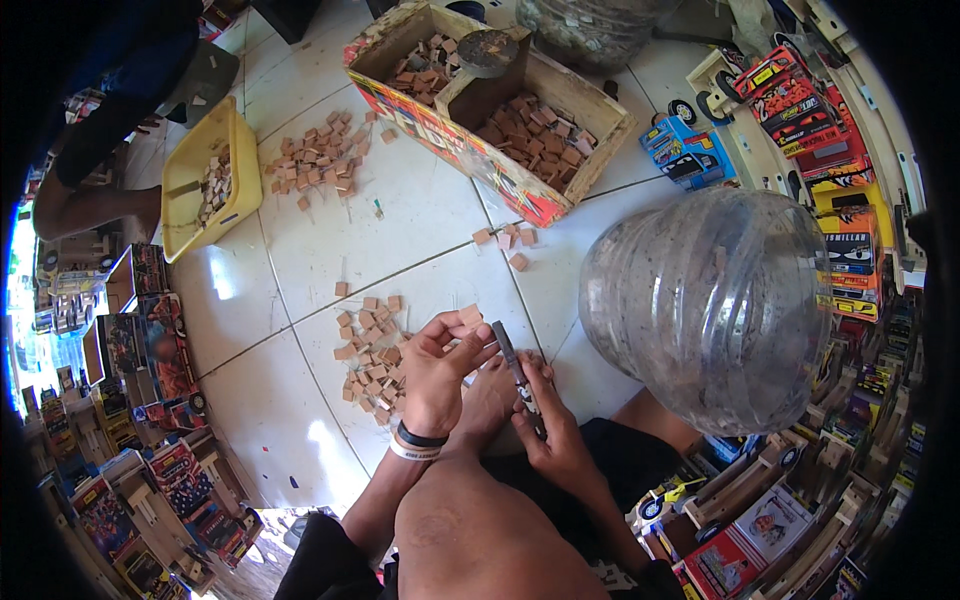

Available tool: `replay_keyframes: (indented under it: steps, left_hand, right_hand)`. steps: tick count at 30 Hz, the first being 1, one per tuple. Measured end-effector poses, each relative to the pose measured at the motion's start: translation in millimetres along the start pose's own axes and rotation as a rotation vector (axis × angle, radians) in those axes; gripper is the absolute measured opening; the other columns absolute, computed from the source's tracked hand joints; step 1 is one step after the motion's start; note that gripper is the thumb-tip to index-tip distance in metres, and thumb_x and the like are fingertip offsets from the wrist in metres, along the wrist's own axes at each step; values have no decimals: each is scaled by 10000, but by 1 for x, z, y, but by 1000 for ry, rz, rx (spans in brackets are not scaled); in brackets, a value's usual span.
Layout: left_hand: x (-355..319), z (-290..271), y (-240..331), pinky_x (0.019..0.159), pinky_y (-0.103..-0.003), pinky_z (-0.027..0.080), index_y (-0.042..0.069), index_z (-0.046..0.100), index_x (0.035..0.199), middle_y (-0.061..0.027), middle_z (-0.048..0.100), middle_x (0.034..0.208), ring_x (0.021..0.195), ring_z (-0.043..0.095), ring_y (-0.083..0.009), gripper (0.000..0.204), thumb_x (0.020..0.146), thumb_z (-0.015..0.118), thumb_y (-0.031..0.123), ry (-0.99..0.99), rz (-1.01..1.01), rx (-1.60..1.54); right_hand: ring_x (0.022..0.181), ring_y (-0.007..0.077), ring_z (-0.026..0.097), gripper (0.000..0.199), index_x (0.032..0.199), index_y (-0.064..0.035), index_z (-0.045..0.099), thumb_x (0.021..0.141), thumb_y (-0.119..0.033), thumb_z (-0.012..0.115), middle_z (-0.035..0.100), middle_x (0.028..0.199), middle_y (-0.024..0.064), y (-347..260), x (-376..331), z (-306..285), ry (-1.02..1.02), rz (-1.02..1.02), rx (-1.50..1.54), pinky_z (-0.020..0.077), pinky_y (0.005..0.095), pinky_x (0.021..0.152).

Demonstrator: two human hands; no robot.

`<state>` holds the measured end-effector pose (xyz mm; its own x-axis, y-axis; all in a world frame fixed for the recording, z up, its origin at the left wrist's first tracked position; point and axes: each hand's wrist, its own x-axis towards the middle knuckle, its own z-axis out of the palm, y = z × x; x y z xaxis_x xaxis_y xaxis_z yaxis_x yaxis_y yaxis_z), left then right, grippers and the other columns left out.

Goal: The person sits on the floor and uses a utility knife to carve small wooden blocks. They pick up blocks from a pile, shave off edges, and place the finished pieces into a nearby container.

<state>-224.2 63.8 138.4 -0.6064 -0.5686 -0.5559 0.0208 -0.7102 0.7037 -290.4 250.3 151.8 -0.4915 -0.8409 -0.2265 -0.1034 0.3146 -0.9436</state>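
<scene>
Between the thumb and fingers of my left hand (447, 365) is a small square wooden block (471, 316), held up above the tiles. My right hand (548, 430) is closed round a dark, narrow hand tool (513, 364) with light marks on its lower part; its exact kind is not clear. The tool's upper end is close beside the block and my left fingertips; whether it touches cannot be made out. Beside my left wrist, on the floor, lies a loose pile of similar wooden blocks (374, 375), some with thin pins sticking out.
A divided wooden box (430, 135) of blocks stands ahead. A second block pile (320, 155) lies near a yellow tub (250, 185). To the right is a big clear plastic jug (690, 300). Wooden toy trucks (690, 150) line both sides. Another person's leg (100, 213) is at far left.
</scene>
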Motion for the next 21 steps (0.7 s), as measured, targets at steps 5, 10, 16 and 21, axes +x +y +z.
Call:
replay_keyframes:
  steps: [5, 10, 16, 21]
  left_hand:
    - [-1, -1, 4, 869, -325, 656, -44, 671, 1175, -113, 747, 1073, 946, 768, -211, 182, 1002, 723, -22, 11, -12, -3]
    - [-2, -1, 5, 870, -329, 660, -40, 670, 1168, -117, 751, 1061, 949, 770, -216, 176, 1000, 720, -29, 38, -31, -11]
    - [-4, 0, 8, 887, -341, 652, -17, 655, 1178, -106, 744, 1096, 978, 769, -224, 172, 1015, 710, -7, 29, -74, -2]
    - [1, -1, 16, 927, -336, 606, 5, 659, 1214, -100, 752, 1141, 1057, 748, -207, 198, 1034, 717, 64, -106, -111, 57]
  right_hand:
    - [1570, 374, 362, 697, 1668, 25, 272, 1041, -23, 575, 391, 1681, 245, 0, 0, 1, -6, -4, 32, 294, 433, 1254]
    - [1485, 343, 467, 701, 1668, 24, 270, 1042, -29, 580, 395, 1681, 235, 2, -2, 2, -24, 56, 69, 397, 414, 1179]
    - [1477, 331, 478, 687, 1668, 24, 270, 1048, -32, 559, 402, 1675, 242, 1, -1, 2, 2, -17, -6, 412, 413, 1165]
    - [1409, 327, 529, 695, 1670, 13, 276, 1037, -34, 559, 447, 1633, 256, -1, -2, 4, 24, -45, -70, 439, 423, 1137]
